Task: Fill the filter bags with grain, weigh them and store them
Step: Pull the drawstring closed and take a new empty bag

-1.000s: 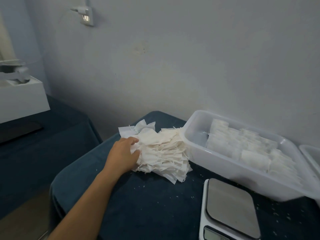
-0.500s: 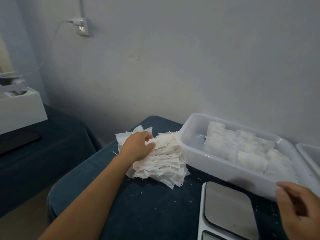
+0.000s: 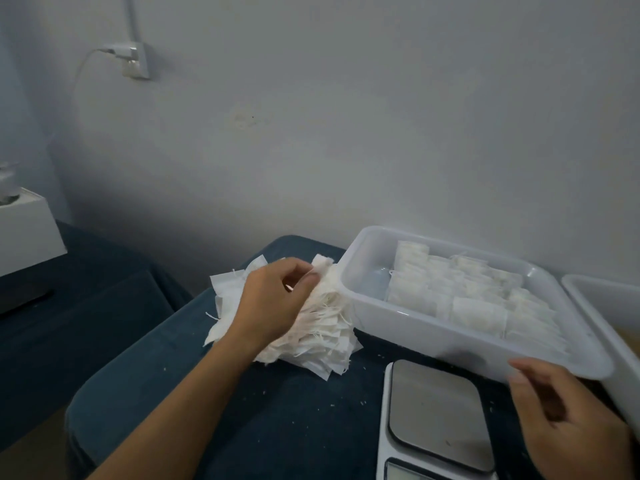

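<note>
A heap of empty white filter bags (image 3: 322,327) with loose strings lies on the dark blue table. My left hand (image 3: 273,299) rests on top of the heap and pinches one bag's upper edge between thumb and fingers. To the right stands a translucent white tub (image 3: 426,332) holding several filled bags (image 3: 464,299) in rows. A kitchen scale (image 3: 436,414) with a bare steel plate sits at the front. My right hand (image 3: 568,420) hovers over the scale's right side, fingers loosely curled, holding nothing.
A second white tub (image 3: 609,327) shows at the right edge. Grain crumbs dot the table cloth (image 3: 242,410). A white box (image 3: 24,233) sits on another dark table at the left. A wall socket with a plug (image 3: 135,60) hangs above.
My left hand has slid across the heap toward the tub and lifted a bag's edge. My right hand has come further into view beside the scale.
</note>
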A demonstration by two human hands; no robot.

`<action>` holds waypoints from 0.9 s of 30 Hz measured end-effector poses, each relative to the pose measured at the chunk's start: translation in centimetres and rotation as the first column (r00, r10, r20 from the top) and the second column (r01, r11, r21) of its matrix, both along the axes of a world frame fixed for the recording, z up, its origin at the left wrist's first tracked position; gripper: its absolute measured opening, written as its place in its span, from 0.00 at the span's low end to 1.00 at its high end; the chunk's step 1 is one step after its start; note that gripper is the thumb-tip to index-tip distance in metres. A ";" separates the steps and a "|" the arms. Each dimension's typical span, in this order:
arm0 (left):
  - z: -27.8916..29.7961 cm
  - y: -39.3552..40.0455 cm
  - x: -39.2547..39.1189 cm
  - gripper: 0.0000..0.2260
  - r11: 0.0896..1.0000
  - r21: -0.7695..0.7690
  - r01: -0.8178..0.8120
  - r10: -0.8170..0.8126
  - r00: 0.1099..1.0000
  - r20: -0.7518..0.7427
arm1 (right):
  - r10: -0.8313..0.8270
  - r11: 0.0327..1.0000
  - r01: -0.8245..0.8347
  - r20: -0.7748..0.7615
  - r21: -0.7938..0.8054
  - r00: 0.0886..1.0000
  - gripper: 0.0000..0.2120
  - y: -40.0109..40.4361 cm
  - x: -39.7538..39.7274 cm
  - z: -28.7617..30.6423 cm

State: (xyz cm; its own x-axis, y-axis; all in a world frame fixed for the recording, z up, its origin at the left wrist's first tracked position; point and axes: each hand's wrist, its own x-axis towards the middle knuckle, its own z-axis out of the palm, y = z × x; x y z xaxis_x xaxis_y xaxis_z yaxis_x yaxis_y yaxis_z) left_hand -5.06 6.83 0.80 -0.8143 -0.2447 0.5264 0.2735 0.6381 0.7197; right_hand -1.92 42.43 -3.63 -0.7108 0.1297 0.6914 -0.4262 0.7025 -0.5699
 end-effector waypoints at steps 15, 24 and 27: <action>-4.6 18.7 2.3 0.08 0.837 -0.048 0.545 -0.545 0.838 -0.001 | 0.320 0.937 -0.262 0.267 -0.232 0.909 0.11 -0.4 0.9 -0.2; -5.3 18.3 2.9 0.08 0.825 0.151 0.544 -0.554 0.832 0.031 | 0.340 0.917 -0.230 0.341 -0.325 0.876 0.08 -0.8 0.7 -0.5; -5.2 18.1 3.0 0.06 0.809 0.219 0.546 -0.565 0.825 0.027 | 0.373 0.883 -0.228 0.319 -0.410 0.871 0.10 -0.9 0.9 0.0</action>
